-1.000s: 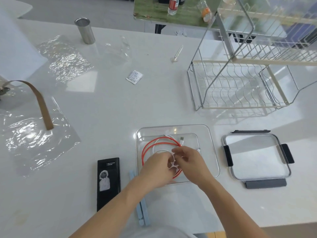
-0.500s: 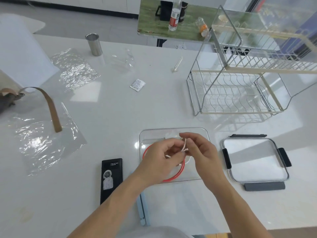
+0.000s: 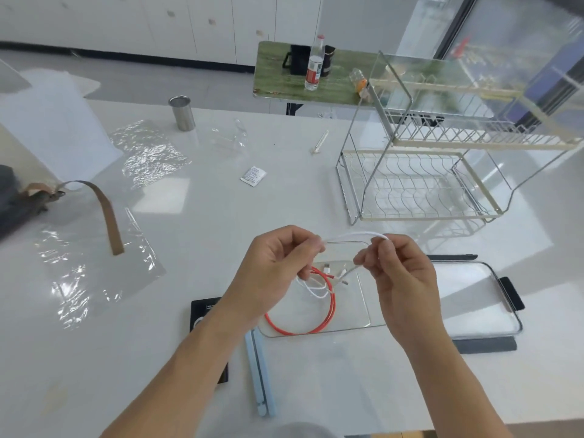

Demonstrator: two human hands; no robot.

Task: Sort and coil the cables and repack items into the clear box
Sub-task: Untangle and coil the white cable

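A white cable [image 3: 354,234] is held above the clear box [image 3: 363,311], stretched in a shallow arch between both hands. One end of the arch is pinched in the grip of the left hand [image 3: 275,270], its fingers curled tight round the cable, and loose white loops are seen hanging from below that hand. The other end is pinched between thumb and forefinger of the right hand [image 3: 401,273], from which a strand runs down to a small plug over the box. A red cable [image 3: 303,317] is coiled flat inside the box. The box is set on the white surface [image 3: 189,248], near its front edge. Its lid [image 3: 474,295], fitted with dark clips, is laid just beside it to the right. A black flat device [image 3: 202,311] and a pale blue folded stand [image 3: 260,377] are found to the left of the box, partly hidden by the left forearm. Farther back, a wire dish rack [image 3: 426,184], a small white sachet [image 3: 252,176] and a steel cup [image 3: 182,113] are seen.
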